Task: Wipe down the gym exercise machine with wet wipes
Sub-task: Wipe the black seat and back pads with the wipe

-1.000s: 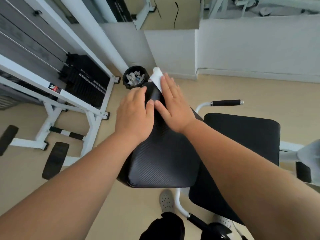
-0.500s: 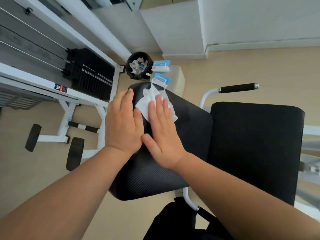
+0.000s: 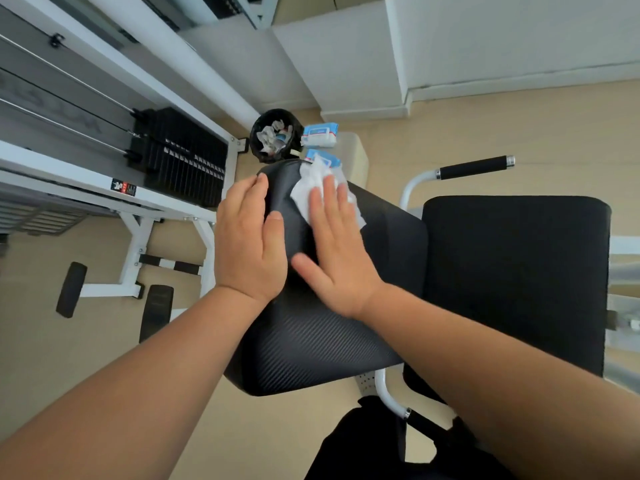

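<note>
**Right hand**: one. Lay flat, fingers straight, thumb spread wide, gripping nothing. The fingers pressed a wet wipe down onto a cushion.

**Wet wipe**: one in use. White and crumpled, it lay partly under the right fingers at the far end of the cushion.

**Left hand**: one. Flat and relaxed, fingers straight, holding nothing. It rested on the cushion's left edge, just beside the right hand and clear of the wipe.

**Cushion**: black, ribbed, part of the exercise machine, tilted away from the viewer. A second cushion, black and smoother, sat just beside it on the right. Two in all.

**Grip handles**: two, black on white tubing. One was beyond the second cushion; the other was below the first cushion, mostly hidden.

**Wipe packs**: two, blue and white. The far pack lay on a beige block. The near pack showed just past the cushion's far end, and what it rested on could not be told.

**Bin**: one, round and black, on the floor touching the far pack's left end. It held crumpled white wipes and scraps with some blue.

**Weight stack**: one, black plates inside a white frame to the left.

**Foot pads**: two, black, on the floor by the frame's base, at and.
</note>
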The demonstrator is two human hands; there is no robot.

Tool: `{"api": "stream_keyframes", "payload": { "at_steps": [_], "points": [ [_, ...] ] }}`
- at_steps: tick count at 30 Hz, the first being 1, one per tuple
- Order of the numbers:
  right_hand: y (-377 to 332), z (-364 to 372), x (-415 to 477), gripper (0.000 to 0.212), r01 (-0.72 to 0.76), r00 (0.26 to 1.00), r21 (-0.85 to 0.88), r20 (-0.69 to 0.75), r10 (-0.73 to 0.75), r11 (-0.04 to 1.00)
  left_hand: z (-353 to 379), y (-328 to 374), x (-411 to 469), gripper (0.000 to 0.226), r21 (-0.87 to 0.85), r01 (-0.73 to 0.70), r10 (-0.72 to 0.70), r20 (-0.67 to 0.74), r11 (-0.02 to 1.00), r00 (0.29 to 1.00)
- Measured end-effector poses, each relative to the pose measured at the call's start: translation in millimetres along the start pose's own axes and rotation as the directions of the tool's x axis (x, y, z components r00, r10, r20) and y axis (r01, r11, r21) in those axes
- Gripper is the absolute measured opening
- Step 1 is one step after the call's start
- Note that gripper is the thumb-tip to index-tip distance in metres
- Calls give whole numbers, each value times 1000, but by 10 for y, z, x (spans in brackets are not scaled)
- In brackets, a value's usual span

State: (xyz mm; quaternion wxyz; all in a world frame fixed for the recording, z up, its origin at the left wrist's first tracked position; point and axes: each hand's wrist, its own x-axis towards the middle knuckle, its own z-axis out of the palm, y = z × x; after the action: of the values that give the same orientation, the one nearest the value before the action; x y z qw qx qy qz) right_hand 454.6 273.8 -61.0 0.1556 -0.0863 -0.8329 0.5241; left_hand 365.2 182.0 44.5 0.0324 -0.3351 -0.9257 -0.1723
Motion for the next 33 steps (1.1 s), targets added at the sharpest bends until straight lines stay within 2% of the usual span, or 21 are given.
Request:
{"api": "stream_keyframes", "payload": {
  "at_steps": [2, 4, 5, 7, 9, 11, 13, 16, 18, 20, 22, 25, 29, 31, 33],
  "points": [
    [-67, 168, -494, 95, 162, 984, -9, 80, -160, 987, -5, -21, -10, 59, -47, -7, 6, -9, 999, 1000],
    [64, 352, -1031, 95, 150, 979, -37, 144, -143, 988, -2, -23, -13, 62, -66, 3, -4, -6, 998, 1000],
    [185, 417, -1229, 95, 71, 987, -70, 148, -60, 995, -1, -22, -15, 62, -73, 10, -11, -3, 997, 1000],
    [406, 446, -1340, 97, -204, 971, -71, 113, 211, 976, -4, -19, -12, 64, -94, 24, -24, -1, 995, 1000],
    [467, 367, -1044, 102, -464, 884, 43, 84, 460, 885, -10, -23, -2, 65, -114, 30, -31, -4, 993, 1000],
    [351, 215, -514, 106, -534, 844, 163, 49, 533, 830, -28, -25, 13, 66, -166, 40, -41, -7, 985, 999],
    [74, 67, -69, 104, -441, 894, 168, -4, 448, 881, -55, -32, 17, 66, -304, 65, -74, -21, 951, 997],
    [-367, 84, 5, 98, -174, 984, 74, -24, 177, 982, -151, -67, -34, 53, -541, 162, -244, -83, 825, 966],
    [-559, 225, -326, 97, 44, 999, 1, -1, -44, 999, -256, -97, -191, 44, -555, 224, -323, -84, 801, 943],
    [-552, 434, -860, 95, 168, 985, -34, 40, -166, 985, -349, -140, -480, 37, -494, 200, -259, -55, 846, 964],
    [-349, 620, -1447, 94, 118, 991, -71, 78, -112, 991, -414, -215, -810, 34, -417, 94, -118, -32, 904, 993],
    [15, 738, -1899, 95, -106, 989, -132, 88, 118, 986, -431, -363, -1221, 39, -318, 22, -25, -6, 948, 1000],
    [23, 548, -1076, 101, -352, 936, 27, -13, 353, 935, -321, -433, -1427, 49, -285, -44, 41, -18, 957, 999],
    [-183, 365, -514, 97, -357, 929, 89, -69, 363, 930, -261, -440, -1424, 50, -326, -88, 67, -73, 941, 995],
    [-435, 316, -288, 94, -251, 961, 67, -101, 257, 966, -216, -465, -1416, 49, -363, -116, 76, -122, 925, 990]
  ]
}}
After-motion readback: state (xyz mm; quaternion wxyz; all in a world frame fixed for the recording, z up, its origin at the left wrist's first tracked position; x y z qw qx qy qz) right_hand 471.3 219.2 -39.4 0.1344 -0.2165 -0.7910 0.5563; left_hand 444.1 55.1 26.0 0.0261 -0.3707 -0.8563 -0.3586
